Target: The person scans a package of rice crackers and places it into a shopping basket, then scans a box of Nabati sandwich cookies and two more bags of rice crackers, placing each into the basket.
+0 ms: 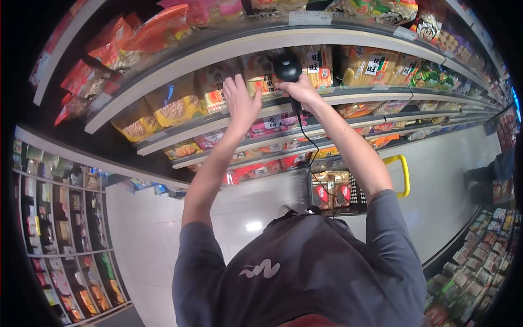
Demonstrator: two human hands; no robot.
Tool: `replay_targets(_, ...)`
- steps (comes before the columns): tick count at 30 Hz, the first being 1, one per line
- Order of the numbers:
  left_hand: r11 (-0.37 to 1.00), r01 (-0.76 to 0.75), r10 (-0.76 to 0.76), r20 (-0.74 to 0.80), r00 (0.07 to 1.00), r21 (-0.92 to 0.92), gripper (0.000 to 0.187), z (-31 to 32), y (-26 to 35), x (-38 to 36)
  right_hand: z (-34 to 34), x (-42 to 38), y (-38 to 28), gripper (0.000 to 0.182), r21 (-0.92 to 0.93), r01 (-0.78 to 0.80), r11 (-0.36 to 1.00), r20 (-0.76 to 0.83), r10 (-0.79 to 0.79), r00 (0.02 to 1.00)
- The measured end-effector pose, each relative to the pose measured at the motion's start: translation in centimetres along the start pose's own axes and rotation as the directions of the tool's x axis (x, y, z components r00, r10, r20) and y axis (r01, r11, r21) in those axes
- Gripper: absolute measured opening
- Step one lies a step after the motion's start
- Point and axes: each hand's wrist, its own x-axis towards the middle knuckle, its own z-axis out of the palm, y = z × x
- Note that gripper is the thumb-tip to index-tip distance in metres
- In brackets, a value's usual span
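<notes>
The right hand (298,90) grips a black scanner (287,66) at the snack shelf (359,94); the left hand (241,103) reaches with fingers spread wide

a: anyone read the snack bags (261,73) just past the left hand (241,103) fingertips? too blurry for me.
b: nope. right hand (297,90) fingers hide the black device's (287,66) lower half.

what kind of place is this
Most likely a supermarket or convenience store aisle. Long shelves carry rows of packaged snack bags with price tags on the edges, and a shopping cart with a yellow handle stands on the tiled floor.
</notes>
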Motion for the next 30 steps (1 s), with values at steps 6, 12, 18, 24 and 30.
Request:
replay_targets(6,0.980,0.027,-0.030,0.013,0.999,0.196,0.080,1.4,-2.5,-2.8,0.3,0.5,-0.7,0.025,0.015,0.056,0.998,0.041,-0.057,0.998)
replay_targets(12,0.976,-0.026,0.039,-0.056,0.998,0.217,0.077,2.5,-2.7,-3.9,-1.0,-1.8,1.0,0.028,0.010,0.132,0.991,-0.061,-0.131,0.990)
replay_targets(18,0.976,-0.026,0.005,-0.100,0.995,-0.214,0.064,2.9,1.1,-14.0,-9.4,-15.8,0.2,0.041,0.189,-0.032,0.982,0.122,0.009,0.993)
replay_targets(24,0.741,0.641,-0.296,0.759,0.580,-0.201,0.069,5.2,1.7,-33.5,-21.5,-34.6,0.0,0.048,0.222,-0.225,0.949,-0.175,0.265,0.948)
replay_targets(30,0.365,0.846,-0.511,0.843,-0.168,0.389,0.068,10.1,-2.5,-49.7,-30.3,-47.1,-2.6,0.052,0.043,-0.067,0.997,-0.541,0.080,0.837)
